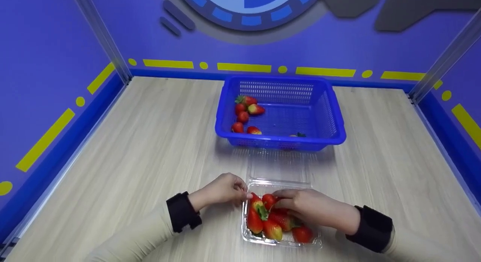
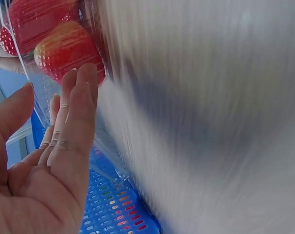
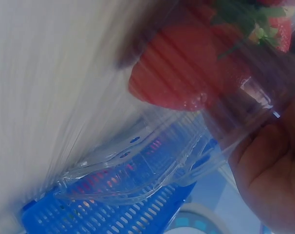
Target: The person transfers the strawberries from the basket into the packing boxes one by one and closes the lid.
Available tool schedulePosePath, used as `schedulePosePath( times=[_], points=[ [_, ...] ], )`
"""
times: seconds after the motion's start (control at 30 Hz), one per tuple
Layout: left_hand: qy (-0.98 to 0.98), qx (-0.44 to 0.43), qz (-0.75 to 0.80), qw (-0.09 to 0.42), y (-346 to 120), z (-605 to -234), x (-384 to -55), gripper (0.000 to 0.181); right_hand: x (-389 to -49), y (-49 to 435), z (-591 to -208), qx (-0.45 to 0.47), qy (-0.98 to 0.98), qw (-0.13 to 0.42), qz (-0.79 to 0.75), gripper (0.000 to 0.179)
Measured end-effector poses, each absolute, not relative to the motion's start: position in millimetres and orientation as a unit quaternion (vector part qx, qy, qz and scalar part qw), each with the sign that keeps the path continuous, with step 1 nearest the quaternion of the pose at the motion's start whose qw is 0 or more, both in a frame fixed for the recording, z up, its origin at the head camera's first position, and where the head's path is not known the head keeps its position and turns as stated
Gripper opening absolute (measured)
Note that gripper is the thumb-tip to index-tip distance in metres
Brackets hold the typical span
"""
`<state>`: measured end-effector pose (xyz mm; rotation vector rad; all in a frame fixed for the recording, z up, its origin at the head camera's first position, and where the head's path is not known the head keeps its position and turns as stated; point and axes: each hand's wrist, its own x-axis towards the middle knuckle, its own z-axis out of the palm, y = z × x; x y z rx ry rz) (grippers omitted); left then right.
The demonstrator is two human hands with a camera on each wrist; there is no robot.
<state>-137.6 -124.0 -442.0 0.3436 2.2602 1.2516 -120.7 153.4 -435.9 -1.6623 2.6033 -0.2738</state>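
A clear plastic clamshell box (image 1: 244, 226) lies open on the table with several strawberries (image 1: 272, 230) inside, some with green leaves. My left hand (image 1: 227, 188) is at the box's left wall. In the left wrist view its fingers (image 2: 72, 122) are nearly straight against the outside of the plastic, below a strawberry (image 2: 72, 51), and the thumb is near the rim. My right hand (image 1: 310, 205) reaches over the right side into the box, fingertips at a small red strawberry (image 1: 269, 200). Its thumb is hidden in the head view; I cannot tell whether it pinches that berry.
Beyond the box stands a blue plastic basket (image 1: 280, 138) holding several strawberries, mostly on its left side. The box's clear lid (image 1: 280, 168) is folded back toward the basket. Blue panels (image 1: 158, 44) enclose the wooden table (image 1: 165, 141) at the back and sides.
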Motion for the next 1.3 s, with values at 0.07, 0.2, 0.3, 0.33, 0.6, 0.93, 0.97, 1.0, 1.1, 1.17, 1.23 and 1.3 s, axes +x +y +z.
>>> schedulePosePath(
  times=[0.07,0.2,0.3,0.33,0.6,0.93,0.97,1.0,1.1,1.17,1.23,1.3],
  points=[
    [0.839,0.128,0.461,0.258,-124,-441,-139,0.018,-121,154,-435,-0.538,0.838,0.013,-0.088,0.023],
    [0.844,0.128,0.456,0.251,-124,-439,-140,0.018,-122,156,-434,-0.537,0.839,0.007,-0.091,0.024],
    [0.843,0.123,0.461,0.248,-125,-439,-140,0.019,-122,156,-432,-0.536,0.839,0.006,-0.09,0.025],
    [0.842,0.123,0.464,0.246,-125,-440,-140,0.019,-122,156,-431,-0.536,0.839,0.005,-0.09,0.025],
    [0.835,0.112,0.48,0.244,-126,-443,-139,0.021,-129,157,-431,-0.54,0.834,0.0,-0.111,0.024],
    [0.83,0.116,0.484,0.25,-126,-444,-139,0.017,-130,156,-433,-0.534,0.837,0.023,-0.116,0.027],
    [0.83,0.118,0.485,0.25,-126,-444,-139,0.016,-129,156,-433,-0.533,0.838,0.025,-0.115,0.027],
    [0.829,0.12,0.485,0.251,-126,-445,-139,0.016,-128,156,-433,-0.532,0.839,0.027,-0.114,0.028],
    [0.833,0.125,0.48,0.247,-126,-445,-138,0.016,-126,157,-431,-0.53,0.84,0.027,-0.112,0.028],
    [0.844,0.13,0.463,0.239,-128,-443,-138,0.02,-124,157,-428,-0.53,0.84,0.027,-0.111,0.028],
    [0.861,0.139,0.435,0.225,-130,-437,-139,0.024,-123,158,-424,-0.53,0.84,0.028,-0.112,0.028],
    [0.877,0.153,0.406,0.21,-134,-427,-142,0.027,-123,159,-418,-0.533,0.838,0.027,-0.112,0.028]
  ],
)
